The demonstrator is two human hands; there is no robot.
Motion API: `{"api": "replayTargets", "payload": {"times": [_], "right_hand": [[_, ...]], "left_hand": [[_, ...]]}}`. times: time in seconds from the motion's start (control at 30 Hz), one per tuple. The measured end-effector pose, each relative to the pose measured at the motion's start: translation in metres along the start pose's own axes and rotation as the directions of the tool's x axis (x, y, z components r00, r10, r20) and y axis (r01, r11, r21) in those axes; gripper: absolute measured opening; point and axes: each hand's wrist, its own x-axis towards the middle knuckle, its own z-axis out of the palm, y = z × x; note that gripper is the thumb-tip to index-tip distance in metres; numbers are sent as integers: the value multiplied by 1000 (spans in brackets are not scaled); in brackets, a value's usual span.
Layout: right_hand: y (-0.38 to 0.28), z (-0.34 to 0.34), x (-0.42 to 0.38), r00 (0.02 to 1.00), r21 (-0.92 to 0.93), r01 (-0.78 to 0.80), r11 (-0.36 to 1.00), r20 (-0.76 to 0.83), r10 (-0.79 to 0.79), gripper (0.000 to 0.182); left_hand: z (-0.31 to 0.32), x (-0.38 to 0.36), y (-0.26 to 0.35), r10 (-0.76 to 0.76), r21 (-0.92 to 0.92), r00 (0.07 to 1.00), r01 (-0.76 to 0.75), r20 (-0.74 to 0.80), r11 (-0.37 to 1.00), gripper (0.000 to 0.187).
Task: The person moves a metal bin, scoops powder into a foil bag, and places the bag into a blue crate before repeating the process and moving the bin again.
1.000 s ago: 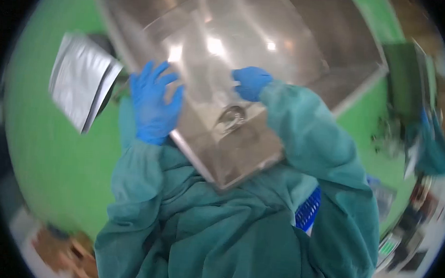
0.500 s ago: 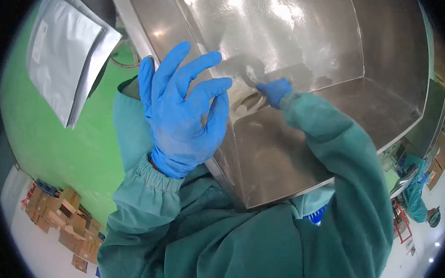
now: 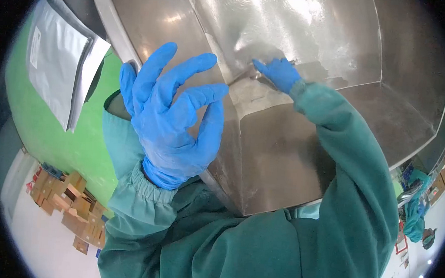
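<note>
My left hand (image 3: 170, 128), in a blue glove, is raised in front of the metal tray's left side. Its fingers are spread and curved, the index fingertip close to the thumb tip, with nothing between them. My right hand (image 3: 280, 74), gloved in blue, is closed round a metal scoop-like tool (image 3: 244, 74), whose blurred shape is partly hidden by the hand. The tool is low in the large metal tray (image 3: 287, 157), at pale powder (image 3: 260, 98) gathered near the inner corner. A wet-looking shiny film covers part of the tray's surface.
Silver foil bags (image 3: 58, 55) lie at the upper left, beyond the tray's edge. Below them is a green floor (image 3: 46, 135) with stacked cardboard boxes (image 3: 73, 196). Another person in green clothing (image 3: 416, 209) is at the far right.
My right hand and its tool have moved up slightly, and more powder shows below them. My left hand has shifted a little left. The view has shifted slightly over the tray.
</note>
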Motion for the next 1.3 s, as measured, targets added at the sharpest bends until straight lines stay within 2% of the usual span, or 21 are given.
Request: {"api": "replayTargets", "payload": {"times": [0.07,0.1,0.3,0.37,0.5,0.57,0.6,0.63,0.67,0.7,0.77,0.8,0.87,0.93,1.0,1.07,1.1,1.13,1.2,1.23,1.3], "right_hand": [[-14,-4,-20,983,-98,-20,995,179,38,56],[-16,1,-28,982,-93,-24,995,182,41,56],[-26,31,-66,998,-22,64,998,23,-64,53],[-32,22,-70,967,21,27,999,252,-31,53],[-27,41,-66,946,72,-31,997,325,6,49],[-12,82,-68,983,296,-129,947,164,83,41],[-8,77,-60,984,299,-132,945,154,89,41],[-2,67,-53,890,413,-387,824,402,217,38],[1,58,-47,723,441,-627,642,636,268,34],[6,61,-50,729,446,-626,640,627,275,34],[17,70,-60,938,648,-315,693,325,123,27],[17,58,-56,941,646,-315,695,308,140,27],[22,5,-49,874,532,-433,728,444,195,36],[14,-53,-42,916,503,-372,780,335,220,35],[12,-113,-48,951,450,-304,840,203,235,35],[4,-162,-65,920,544,-386,745,163,357,34],[-4,-190,-79,907,589,-377,714,79,414,31],[-16,-231,-98,899,544,-377,749,20,438,31],[-21,-271,-130,790,649,-483,588,34,612,30],[-29,-286,-147,785,637,-485,600,14,619,30],[-39,-299,-169,656,665,-577,474,30,755,24]], "left_hand": [[1,1,0,3,6,1000,-3,12,1000,24],[1,2,0,1,2,1000,-1,5,1000,24],[4,4,1,-17,-31,1000,17,0,999,24],[5,4,2,-26,-26,1000,26,-8,999,23],[3,4,4,-42,11,999,42,4,999,22],[2,4,5,-37,18,999,37,5,999,22],[2,5,6,-42,17,999,42,7,999,23],[2,6,7,-46,14,999,46,8,999,23],[2,6,7,-35,17,999,35,6,999,23],[2,6,6,-31,9,1000,31,5,999,23],[5,6,3,-3,6,1000,3,-7,1000,22],[8,8,2,18,-9,1000,-18,-24,1000,21],[14,10,1,56,-32,995,-59,-80,998,19],[15,10,-2,72,-70,991,-80,-116,994,21],[17,15,3,87,-104,972,-112,-219,988,22],[23,18,3,105,-138,944,-155,-312,978,23],[29,17,2,78,-180,931,-150,-358,972,25],[16,18,7,59,-232,902,-172,-427,957,28],[11,19,12,86,-238,884,-216,-460,947,26],[3,13,18,100,-244,884,-233,-456,942,24],[-8,3,14,121,-230,887,-244,-445,942,24]]}}
